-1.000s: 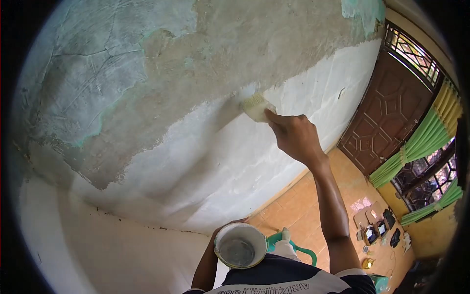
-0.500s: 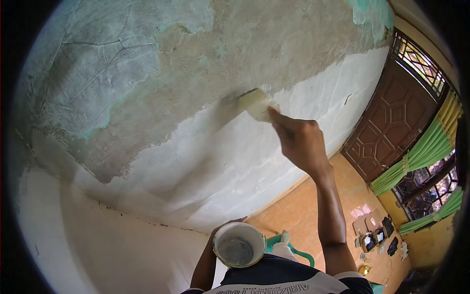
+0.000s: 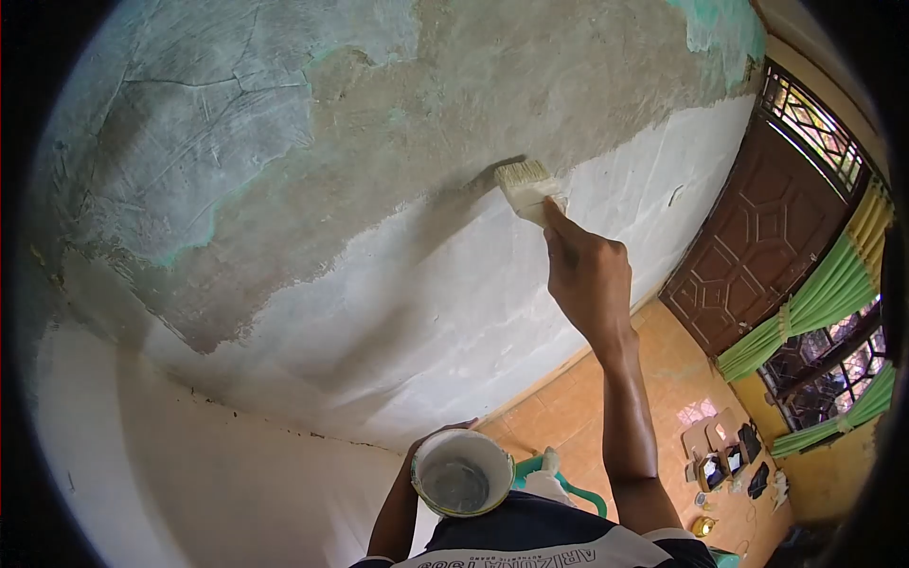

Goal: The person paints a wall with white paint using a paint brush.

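My right hand (image 3: 589,279) grips a wide paintbrush (image 3: 530,192), its bristles up against the wall (image 3: 445,123) where bare grey plaster meets fresh white paint. Paint coats the brush's pale bristles and body. Close to my chest, my left hand (image 3: 438,435) holds a small white paint bucket (image 3: 463,472); most of its fingers are hidden behind the bucket. Inside the bucket some greyish-white liquid shows at the bottom. White paint covers the lower wall, while the upper part is patchy grey with cracks and green edges.
A green plastic chair (image 3: 585,495) stands below, behind the bucket. On the orange tiled floor (image 3: 568,398) lie open boxes (image 3: 712,470) and small items. A brown door (image 3: 753,232) and green curtains (image 3: 805,312) by a window are at the right.
My right hand has moved the paintbrush to the right and slightly up along the paint's upper edge. The left hand and the bucket have stayed in place.
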`<state>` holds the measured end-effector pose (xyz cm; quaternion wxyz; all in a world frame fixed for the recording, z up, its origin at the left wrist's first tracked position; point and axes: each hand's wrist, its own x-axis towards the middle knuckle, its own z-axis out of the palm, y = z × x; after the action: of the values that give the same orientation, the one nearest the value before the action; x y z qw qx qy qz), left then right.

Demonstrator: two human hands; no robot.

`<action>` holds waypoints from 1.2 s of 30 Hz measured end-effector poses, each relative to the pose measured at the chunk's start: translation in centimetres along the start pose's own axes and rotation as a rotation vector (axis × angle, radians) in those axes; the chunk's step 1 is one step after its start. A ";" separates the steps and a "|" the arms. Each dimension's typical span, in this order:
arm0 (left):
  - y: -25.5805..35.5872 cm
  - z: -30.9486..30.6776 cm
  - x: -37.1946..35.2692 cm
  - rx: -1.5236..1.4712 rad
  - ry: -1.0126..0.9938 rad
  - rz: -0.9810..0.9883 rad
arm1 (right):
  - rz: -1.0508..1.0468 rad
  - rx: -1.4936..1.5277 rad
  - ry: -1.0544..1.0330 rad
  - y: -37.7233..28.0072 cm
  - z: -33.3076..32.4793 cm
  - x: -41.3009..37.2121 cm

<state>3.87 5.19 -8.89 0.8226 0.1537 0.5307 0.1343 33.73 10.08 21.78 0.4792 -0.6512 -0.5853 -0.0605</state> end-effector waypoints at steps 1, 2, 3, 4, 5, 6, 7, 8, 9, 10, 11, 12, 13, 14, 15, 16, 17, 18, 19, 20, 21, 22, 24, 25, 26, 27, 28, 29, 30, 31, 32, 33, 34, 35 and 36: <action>-0.2 0.1 -0.2 0.016 -0.007 0.094 | -0.102 -0.044 0.001 0.3 0.8 0.1; -0.2 -0.3 0.4 0.015 -0.007 0.093 | -0.202 -0.088 0.001 0.4 1.9 0.1; 0.0 -0.9 1.6 -0.019 0.000 -0.027 | -0.199 -0.061 -0.039 0.0 2.9 -0.4; 0.6 -0.4 1.4 -0.051 0.006 -0.146 | -0.208 -0.110 -0.041 -0.6 3.5 -0.9; 0.9 0.2 1.0 -0.049 0.005 -0.148 | -0.207 -0.054 -0.084 -0.7 3.0 -1.1; 1.1 0.8 0.6 0.052 0.006 -0.157 | -0.206 0.004 -0.128 -0.8 2.4 -1.2; 1.4 1.7 -0.2 0.151 0.008 -0.164 | -0.207 0.005 -0.128 -0.3 2.0 -1.3; 1.1 1.9 -0.5 0.151 0.011 -0.163 | -0.253 0.080 -0.072 0.3 1.5 -1.3; 0.5 1.9 -0.8 0.155 0.058 -0.006 | -0.299 0.156 -0.015 0.8 1.1 -1.4; 0.0 1.7 -0.9 0.157 0.102 0.152 | -0.227 0.150 0.015 0.9 0.9 -1.5; -0.5 0.7 0.4 0.154 0.100 0.153 | -0.160 0.187 0.061 0.6 0.8 -1.4; -1.0 -1.1 2.7 0.129 0.026 0.060 | -0.093 0.222 0.105 0.2 0.8 -1.4; -1.0 -1.7 3.6 0.102 -0.047 -0.034 | -0.096 0.221 0.101 0.2 1.1 -1.4; -1.1 -2.2 4.4 0.099 -0.048 -0.032 | -0.121 0.221 0.092 0.3 1.8 -1.4; -0.7 -2.2 4.4 0.022 -0.027 -0.099 | -0.144 0.222 0.085 0.4 2.7 -1.5; -0.4 -2.2 4.2 -0.055 -0.004 -0.167 | -0.177 0.248 0.096 0.2 3.9 -1.4; -0.2 -2.2 4.0 -0.054 -0.001 -0.167 | -0.192 0.246 0.093 0.3 5.3 -1.4; 0.1 -1.4 2.8 -0.059 -0.012 -0.149 | -0.207 0.243 0.091 0.6 6.5 -1.4; 0.2 -0.6 1.4 -0.064 -0.024 -0.129 | -0.189 0.173 0.050 0.8 7.0 -1.3; 0.3 0.1 0.1 -0.062 -0.022 -0.125 | -0.191 0.176 0.054 0.7 7.0 -1.2; 0.4 0.9 -1.2 -0.029 0.033 -0.019 | -0.194 0.180 0.028 0.6 6.6 -0.9; 0.5 1.3 -1.7 0.003 0.087 0.086 | -0.198 0.183 0.002 0.6 6.5 -0.6; 0.0 -1.1 1.9 0.045 0.015 0.008 | -0.222 0.191 0.027 1.1 7.1 -0.4; -0.3 -1.3 2.6 0.089 -0.054 -0.081 | -0.235 0.197 0.047 1.2 7.1 -0.5; -0.9 -1.5 3.1 0.089 -0.055 -0.087 | -0.231 0.194 0.045 1.3 6.8 -0.6; -1.6 -1.9 3.5 0.061 -0.058 -0.074 | -0.242 0.241 0.062 1.2 6.5 -0.5; -1.8 -1.9 3.4 0.032 -0.061 -0.056 | -0.257 0.290 0.081 0.9 6.0 -0.4; -2.1 -1.7 3.2 0.033 -0.058 -0.056 | -0.239 0.334 0.043 0.8 4.4 -0.3; -2.5 -1.5 3.0 0.085 -0.026 0.010 | -0.212 0.350 0.060 1.4 3.5 -0.4; -2.5 -1.3 2.9 0.135 0.002 0.081 | -0.180 0.351 0.114 1.7 2.9 -0.3; -2.4 -1.4 3.0 0.133 -0.001 0.086 | -0.150 0.349 0.165 1.8 2.2 -0.2; -2.5 -1.6 3.1 0.147 -0.020 0.057 | -0.095 0.358 0.171 2.0 1.2 -0.2; -2.6 -1.5 3.1 0.161 -0.039 0.026 | -0.061 0.316 0.165 1.7 0.2 0.1; -2.5 -1.2 3.2 0.157 -0.042 0.027 | -0.099 0.308 0.155 1.3 -0.3 0.3; -2.2 -1.0 3.3 0.137 -0.009 -0.043 | -0.135 0.302 0.146 0.9 -0.4 0.5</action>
<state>4.38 4.55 -12.91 0.8154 0.1986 0.5379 0.0793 34.87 10.27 21.83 0.6076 -0.5250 -0.5938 -0.0511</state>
